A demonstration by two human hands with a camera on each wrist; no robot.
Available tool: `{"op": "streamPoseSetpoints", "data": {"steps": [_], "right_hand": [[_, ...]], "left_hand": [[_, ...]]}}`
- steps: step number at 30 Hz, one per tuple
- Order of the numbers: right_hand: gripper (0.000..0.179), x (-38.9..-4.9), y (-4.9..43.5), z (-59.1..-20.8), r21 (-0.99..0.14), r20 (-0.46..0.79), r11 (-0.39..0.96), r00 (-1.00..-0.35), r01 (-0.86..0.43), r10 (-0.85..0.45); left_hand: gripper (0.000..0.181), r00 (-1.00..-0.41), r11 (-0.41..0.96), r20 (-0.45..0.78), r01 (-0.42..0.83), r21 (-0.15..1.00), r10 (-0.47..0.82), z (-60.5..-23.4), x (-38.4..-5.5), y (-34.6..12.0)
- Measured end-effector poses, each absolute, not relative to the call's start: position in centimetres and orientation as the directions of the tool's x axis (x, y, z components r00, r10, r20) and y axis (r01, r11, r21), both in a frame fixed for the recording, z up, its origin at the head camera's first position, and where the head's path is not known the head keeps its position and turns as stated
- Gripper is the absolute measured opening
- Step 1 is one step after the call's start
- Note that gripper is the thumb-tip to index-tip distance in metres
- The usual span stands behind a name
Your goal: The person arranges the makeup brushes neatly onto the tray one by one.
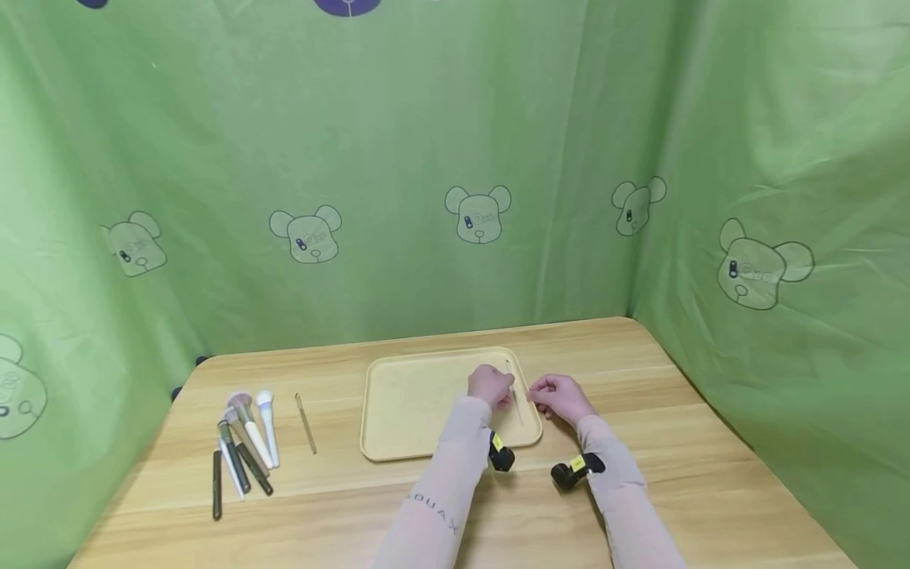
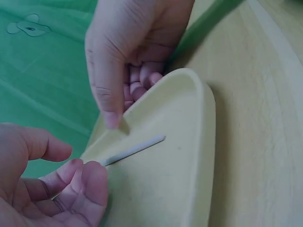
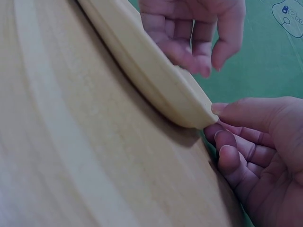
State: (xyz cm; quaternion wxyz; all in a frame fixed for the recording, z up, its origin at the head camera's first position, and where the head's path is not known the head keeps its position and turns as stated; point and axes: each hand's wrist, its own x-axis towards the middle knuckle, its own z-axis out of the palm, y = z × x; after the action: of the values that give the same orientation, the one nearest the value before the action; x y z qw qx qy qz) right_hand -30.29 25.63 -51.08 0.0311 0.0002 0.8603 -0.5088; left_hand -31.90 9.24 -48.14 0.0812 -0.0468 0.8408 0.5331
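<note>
A thin stick lies inside the tray.

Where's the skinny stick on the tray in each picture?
Head: the skinny stick is a little right of centre, below the middle.
Left wrist: the skinny stick is slightly left of centre, just below the middle.
Right wrist: not visible.
Shared landmark: the pale yellow tray, in all three views.

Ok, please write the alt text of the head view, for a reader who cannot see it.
A person's left hand is over a pale yellow tray, close to a slender tool lying in it, while the right hand touches the tray's right rim. Several makeup brushes lie farther left on the wooden table, before a bear-print green curtain.
</note>
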Motion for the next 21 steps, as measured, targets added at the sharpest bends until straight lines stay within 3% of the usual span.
{"op": "streamPoseSetpoints", "data": {"steps": [6, 21], "right_hand": [[0.022, -30.5, 25.8, -51.0, -0.872, -0.045, 0.489, -0.998, 0.018, -0.042], [0.021, -30.5, 25.7, -51.1, -0.877, -0.04, 0.481, -0.998, 0.015, -0.043]], "left_hand": [[0.011, -0.992, 0.358, -0.123, -0.103, 0.928, 0.033, -47.3, -31.4, 7.6], [0.014, -0.999, 0.339, -0.012, 0.003, 0.941, 0.042, -45.3, -29.3, 2.2]]}}
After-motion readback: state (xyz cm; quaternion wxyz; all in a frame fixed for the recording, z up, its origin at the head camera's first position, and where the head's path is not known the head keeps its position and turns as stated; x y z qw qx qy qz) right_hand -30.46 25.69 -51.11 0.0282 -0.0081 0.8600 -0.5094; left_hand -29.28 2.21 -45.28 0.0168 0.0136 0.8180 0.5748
